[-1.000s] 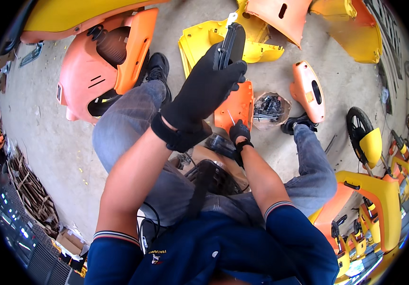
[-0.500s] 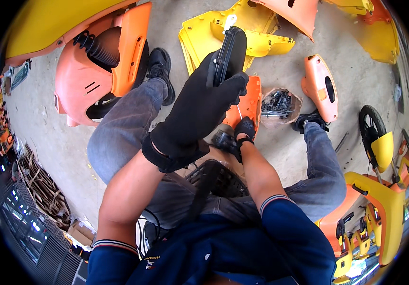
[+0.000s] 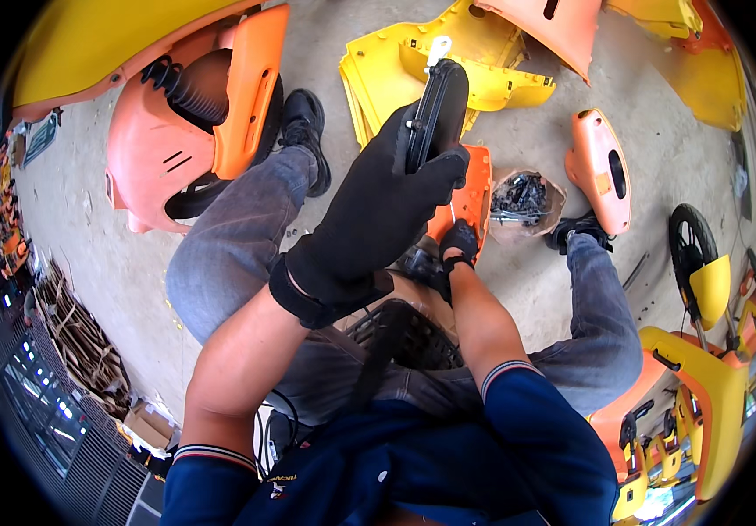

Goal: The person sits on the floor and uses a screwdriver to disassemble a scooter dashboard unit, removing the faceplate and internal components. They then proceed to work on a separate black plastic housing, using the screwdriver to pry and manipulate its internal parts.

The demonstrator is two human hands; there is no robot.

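My left hand [image 3: 365, 206], in a black glove, is raised in the middle of the view. Its fingers are closed round a black oblong part [image 3: 446, 105] with a rounded edge and a small white piece at its top end. Lower down and farther right, my gloved right hand [image 3: 460, 238] lies against an orange plastic panel [image 3: 478, 180], its fingers partly curled. A thin pale rod shows just above that hand. Beside it is a dark, tool-like object [image 3: 420, 263], partly hidden by my left wrist; what the right hand grips is hard to see.
An open bag of small black parts [image 3: 523, 200] stands right of the orange panel. A pale orange cover [image 3: 600, 171] lies by my right shoe. Yellow panels [image 3: 387, 66] lie ahead. An orange scooter body with wheel [image 3: 154, 162] stands left; a black crate [image 3: 409, 337] sits between my legs.
The whole view has shifted slightly, so the scene sits a little lower and farther right. Both hands keep nearly the same pose, the left still gripping the black part.
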